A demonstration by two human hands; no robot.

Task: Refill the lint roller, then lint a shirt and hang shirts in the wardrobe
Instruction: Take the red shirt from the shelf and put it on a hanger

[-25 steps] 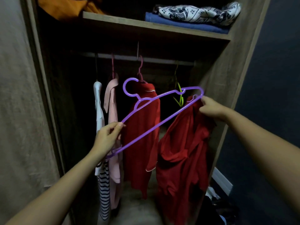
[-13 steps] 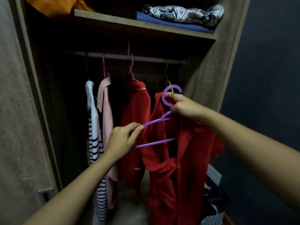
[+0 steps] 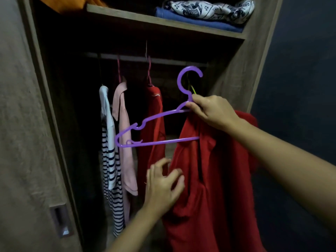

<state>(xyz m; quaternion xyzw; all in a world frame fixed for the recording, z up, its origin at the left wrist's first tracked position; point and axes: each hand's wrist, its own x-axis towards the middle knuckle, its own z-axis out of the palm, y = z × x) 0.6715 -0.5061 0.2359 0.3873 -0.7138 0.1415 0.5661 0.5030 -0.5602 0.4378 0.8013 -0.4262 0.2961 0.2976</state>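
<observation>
Here, we stand facing the clothes.

1. The wardrobe point(image 3: 236, 70) fills most of our view. Its door point(image 3: 21, 124) stands at nine o'clock.
2. The red shirt point(image 3: 218, 179), the one being hung, is at five o'clock. It hangs down from under the right hand, with some cloth showing past the right forearm.
3. The shelf point(image 3: 163, 21) runs across twelve o'clock. On it an orange cloth point(image 3: 67, 4) lies at eleven o'clock. A patterned cloth point(image 3: 209, 10) lies on a folded blue cloth point(image 3: 181, 17) at one o'clock.
4. The rail point(image 3: 127, 58) sits under the shelf. From nine o'clock inwards it carries a striped shirt point(image 3: 111, 170), a pink shirt point(image 3: 125, 142) and a second red garment point(image 3: 154, 99).
5. The purple hanger point(image 3: 163, 141) is near the centre, tilted down toward eight o'clock. Its hook points up at twelve o'clock, just below the rail and not on it. Its three o'clock end goes out of sight into the red shirt.
6. The right hand point(image 3: 212, 111) pinches the hanger at its neck, just under the hook.
7. The left hand point(image 3: 161, 184), at six o'clock, has its fingers half curled and spread at the shirt's front edge. It is blurred, so we cannot tell whether it grips the cloth.
8. A recessed handle point(image 3: 60, 220) sits in the door at seven o'clock.
</observation>
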